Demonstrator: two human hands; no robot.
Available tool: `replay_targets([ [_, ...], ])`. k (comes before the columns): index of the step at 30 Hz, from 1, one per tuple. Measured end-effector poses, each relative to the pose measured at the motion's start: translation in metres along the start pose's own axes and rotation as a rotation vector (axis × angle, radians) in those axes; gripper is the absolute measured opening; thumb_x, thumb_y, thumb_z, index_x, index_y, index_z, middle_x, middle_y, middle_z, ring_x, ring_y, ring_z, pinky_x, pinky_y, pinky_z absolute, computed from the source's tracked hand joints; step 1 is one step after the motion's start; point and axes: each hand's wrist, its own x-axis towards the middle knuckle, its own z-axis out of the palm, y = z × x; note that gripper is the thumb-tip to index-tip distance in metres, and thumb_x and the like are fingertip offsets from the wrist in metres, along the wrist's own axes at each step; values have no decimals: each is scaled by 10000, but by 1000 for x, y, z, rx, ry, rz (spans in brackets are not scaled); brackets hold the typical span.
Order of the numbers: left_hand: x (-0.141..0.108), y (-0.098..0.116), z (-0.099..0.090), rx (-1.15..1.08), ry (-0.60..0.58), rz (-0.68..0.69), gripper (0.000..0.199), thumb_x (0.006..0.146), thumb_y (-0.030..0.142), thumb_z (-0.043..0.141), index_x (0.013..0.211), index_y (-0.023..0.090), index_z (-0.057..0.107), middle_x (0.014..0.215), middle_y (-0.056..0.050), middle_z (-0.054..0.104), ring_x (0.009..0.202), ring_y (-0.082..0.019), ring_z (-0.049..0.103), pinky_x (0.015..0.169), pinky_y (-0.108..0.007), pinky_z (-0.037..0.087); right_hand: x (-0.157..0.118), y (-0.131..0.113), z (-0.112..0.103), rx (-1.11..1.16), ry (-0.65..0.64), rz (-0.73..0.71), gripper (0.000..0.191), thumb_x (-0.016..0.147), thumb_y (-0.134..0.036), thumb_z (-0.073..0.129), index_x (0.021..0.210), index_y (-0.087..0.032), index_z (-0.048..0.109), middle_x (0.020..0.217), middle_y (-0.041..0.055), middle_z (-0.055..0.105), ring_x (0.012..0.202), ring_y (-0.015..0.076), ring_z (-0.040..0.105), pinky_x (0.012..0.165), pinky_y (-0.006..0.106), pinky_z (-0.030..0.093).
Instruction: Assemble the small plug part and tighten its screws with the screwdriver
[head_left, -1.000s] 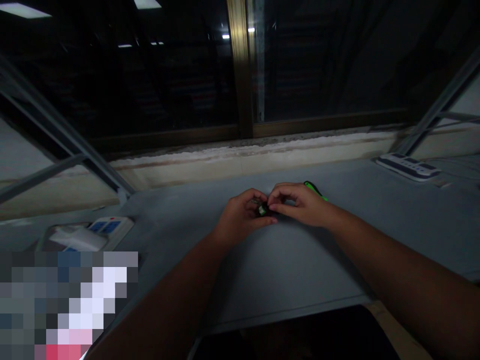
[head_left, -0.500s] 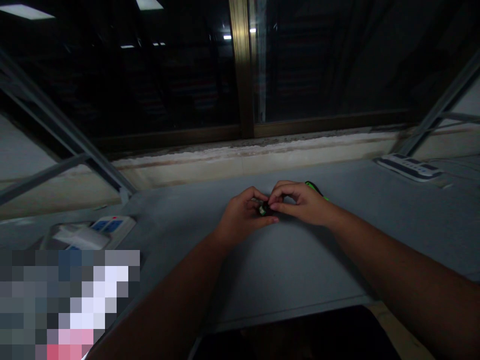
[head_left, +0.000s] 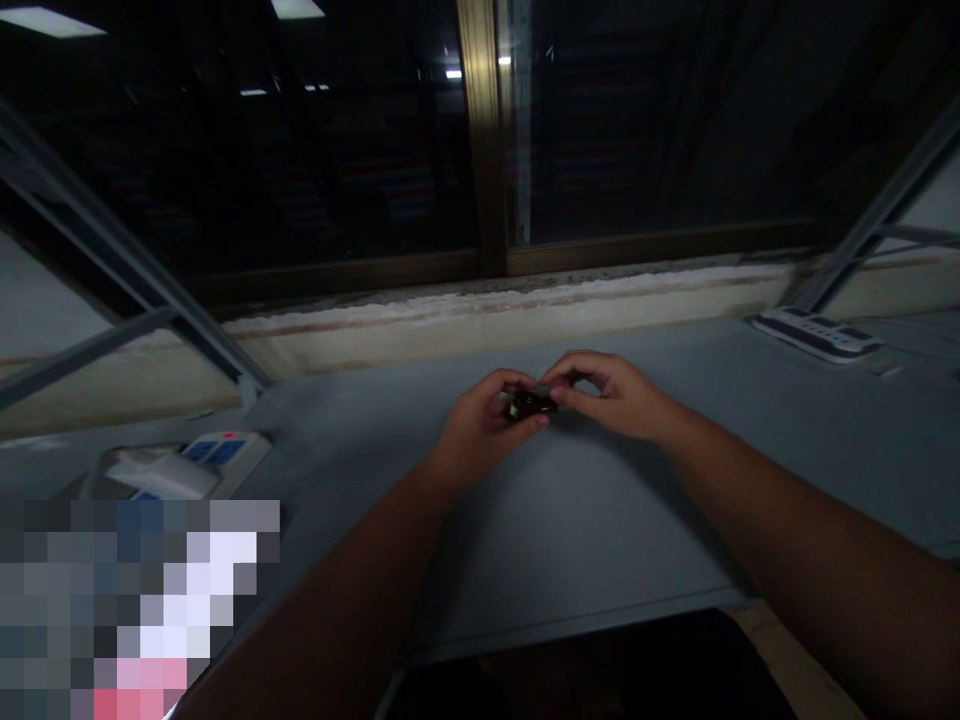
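Note:
A small dark, shiny object (head_left: 534, 403) with a pale green patch at its left end is held between both hands over the grey table. My left hand (head_left: 484, 425) grips its left end between thumb and fingers. At the object's right end, the thumb and fingertips of my right hand (head_left: 604, 393) pinch it. What exactly the object is cannot be made out in the dim light.
A grey table (head_left: 585, 540) lies below the hands. Power strips (head_left: 817, 334) (head_left: 232, 458) sit at the back right and left, the left one with a white plug (head_left: 165, 472). Behind are a low ledge (head_left: 420, 340), dark windows and slanted metal frames.
My right hand has shifted slightly up and right, showing more of the dark object between the hands. The green-and-black item behind my right hand no longer shows.

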Motion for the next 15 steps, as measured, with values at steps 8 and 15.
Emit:
replay_targets([
  [8,5,6,-12,187,272,-66,313,784,347,809,1008,162,693,739,-21,698,554,-97,605,474,-181,431,2,30,-19,-479,148,169,239,863,-193,602,1083,-199,693,936,65,731,810,205,656,710,324,480],
  [15,7,5,-15,176,301,-32,311,753,299,822,1001,158,698,819,-27,698,548,-64,561,472,-166,422,-2,26,-8,-465,-86,91,257,882,-267,644,1128,-219,699,1089,79,727,934,226,667,856,370,524],
])
